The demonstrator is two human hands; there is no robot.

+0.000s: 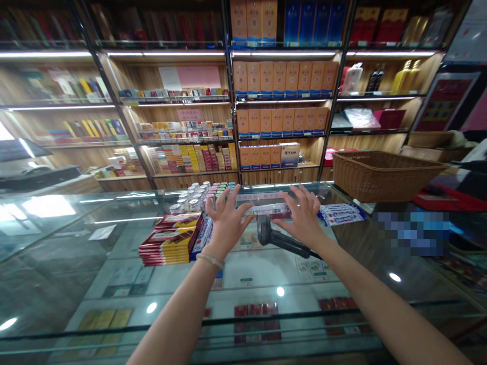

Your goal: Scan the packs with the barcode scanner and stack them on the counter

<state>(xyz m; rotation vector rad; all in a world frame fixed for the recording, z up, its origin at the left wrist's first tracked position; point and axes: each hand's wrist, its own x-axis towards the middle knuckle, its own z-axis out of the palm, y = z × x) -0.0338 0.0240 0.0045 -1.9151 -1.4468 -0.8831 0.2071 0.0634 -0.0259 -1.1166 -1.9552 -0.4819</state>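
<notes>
Both of my hands hover over a glass counter (178,299) with their fingers spread. My left hand (225,220), a pale bracelet on its wrist, holds nothing; it is nearest to a stack of red and yellow wafer packs (171,238) and some blue-and-white packs (203,235) partly hidden beside it. My right hand (302,215) is likewise empty, just above a black handheld barcode scanner (285,241) lying on the glass. Right of that hand lie more blue-and-white packs (342,214). Beyond my left hand stand several small clear-lidded containers (192,195).
A brown wicker basket (380,175) stands at the counter's right, by a red mat (456,196). Packets show under the glass. Behind, wooden shelves hold orange boxes (281,78) and small cartons (198,158). A monitor (23,154) is at far left.
</notes>
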